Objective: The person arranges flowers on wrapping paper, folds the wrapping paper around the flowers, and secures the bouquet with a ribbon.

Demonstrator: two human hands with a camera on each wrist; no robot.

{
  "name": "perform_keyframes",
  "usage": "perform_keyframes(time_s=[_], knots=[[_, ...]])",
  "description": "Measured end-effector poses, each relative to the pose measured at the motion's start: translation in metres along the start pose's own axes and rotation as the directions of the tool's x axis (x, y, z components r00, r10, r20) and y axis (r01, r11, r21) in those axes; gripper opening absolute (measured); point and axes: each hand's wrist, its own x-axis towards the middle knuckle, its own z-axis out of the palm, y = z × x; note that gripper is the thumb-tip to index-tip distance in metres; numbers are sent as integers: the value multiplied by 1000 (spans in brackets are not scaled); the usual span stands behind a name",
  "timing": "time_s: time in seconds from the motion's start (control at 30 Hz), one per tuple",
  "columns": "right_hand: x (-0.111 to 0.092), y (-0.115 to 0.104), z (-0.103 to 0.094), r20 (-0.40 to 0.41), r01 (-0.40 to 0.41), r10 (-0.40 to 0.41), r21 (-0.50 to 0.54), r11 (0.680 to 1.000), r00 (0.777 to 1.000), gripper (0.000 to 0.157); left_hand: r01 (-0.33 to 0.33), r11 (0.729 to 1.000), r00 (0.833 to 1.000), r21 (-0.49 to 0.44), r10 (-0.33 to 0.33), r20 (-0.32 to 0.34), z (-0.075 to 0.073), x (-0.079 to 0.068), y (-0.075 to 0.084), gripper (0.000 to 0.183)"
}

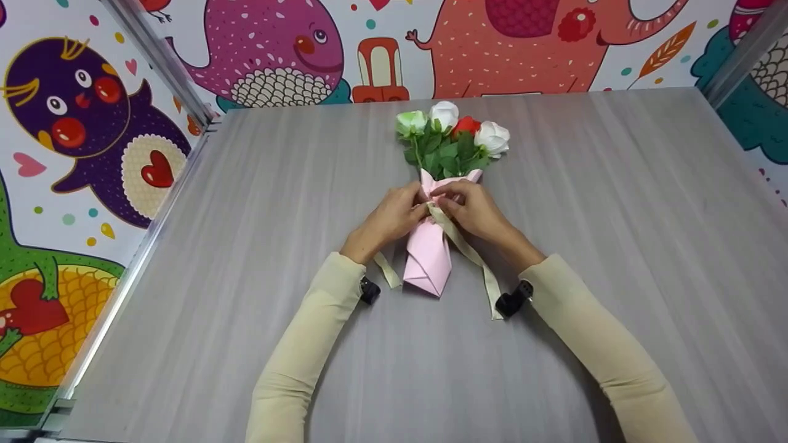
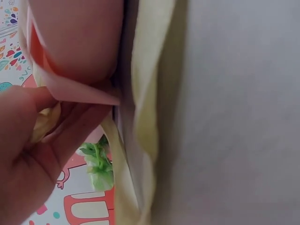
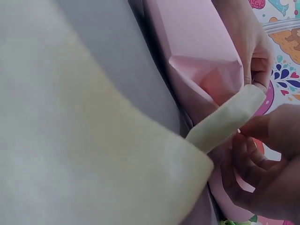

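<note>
A bouquet wrapped in pink paper (image 1: 428,258) lies on the table, its flowers pointing away from me. White roses (image 1: 492,139), a red rose (image 1: 466,125) and a light green one (image 1: 411,123) stand among green leaves. A cream ribbon (image 1: 471,251) circles the wrap's middle, with tails hanging on both sides. My left hand (image 1: 394,212) pinches the ribbon at the wrap's left side; in the left wrist view, a ribbon fold (image 2: 46,123) shows between its fingers. From the right, my right hand (image 3: 265,164) pinches the ribbon close to the left fingertips. The exact crossing is partly hidden.
The grey wood-grain table (image 1: 258,203) extends around the bouquet. Behind and to the left stand walls with cartoon animal prints (image 1: 517,49), edged by metal rails (image 1: 163,61). One ribbon tail reaches down beside the black right wrist camera (image 1: 514,299).
</note>
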Motion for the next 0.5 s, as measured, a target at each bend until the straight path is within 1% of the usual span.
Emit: perform_keyframes(time_s=[0.13, 0.27, 0.4, 0.5], knots=[[1, 2, -1, -11, 49, -50, -60, 997, 999, 17, -32, 999, 999, 6, 32, 11, 0, 0, 0, 13], [1, 3, -2, 1, 83, -83, -61, 995, 997, 15, -24, 1000, 999, -17, 24, 21, 0, -1, 0, 13], [-1, 2, -2, 24, 86, -85, -42, 995, 996, 12, -10, 999, 1000, -44, 11, 28, -1, -2, -1, 12], [-2, 1, -3, 57, 66, -64, -30, 997, 996, 9, -7, 999, 999, -53, 8, 32, -2, -2, -2, 11]])
